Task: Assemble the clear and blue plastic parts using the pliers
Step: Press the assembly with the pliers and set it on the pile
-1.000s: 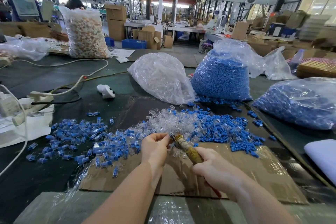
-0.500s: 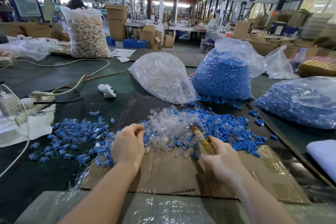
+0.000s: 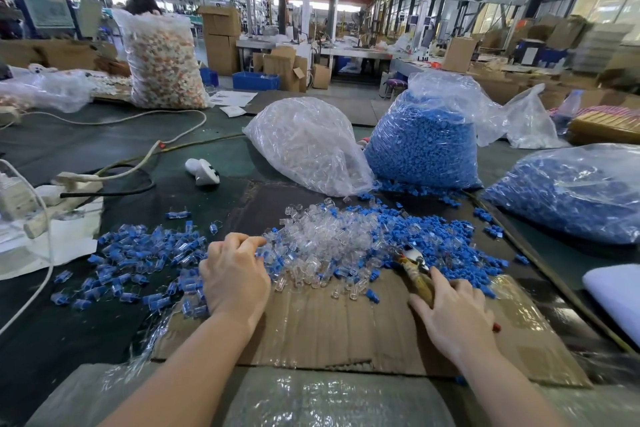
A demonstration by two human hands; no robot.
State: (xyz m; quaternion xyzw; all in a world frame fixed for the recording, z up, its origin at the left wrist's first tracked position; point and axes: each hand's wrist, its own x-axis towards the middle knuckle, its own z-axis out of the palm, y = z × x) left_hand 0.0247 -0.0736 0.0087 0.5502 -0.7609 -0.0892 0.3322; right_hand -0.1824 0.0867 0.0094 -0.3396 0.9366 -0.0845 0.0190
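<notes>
A heap of loose clear plastic parts [image 3: 329,239] lies in the middle of the cardboard sheet [image 3: 346,329], with loose blue parts [image 3: 446,236] spread to its right. Joined clear-and-blue pieces [image 3: 138,253] are scattered to the left. My left hand [image 3: 235,277] rests palm down at the left edge of the clear heap, fingertips touching the parts. My right hand [image 3: 453,315] grips the worn yellow handle of the pliers [image 3: 417,270], which lie low on the cardboard. Their metal jaws point into the blue parts.
Behind the heaps stand a bag of clear parts [image 3: 311,146] and a bag of blue parts [image 3: 422,142]; another blue bag [image 3: 568,191] lies at the right. A white controller [image 3: 204,172], cables and a power strip [image 3: 69,180] sit at the left. A person is behind the far bag.
My left hand left the pliers, swung left over the joined pieces, then came to the clear heap's edge. My right hand carried the pliers right and down onto the cardboard.
</notes>
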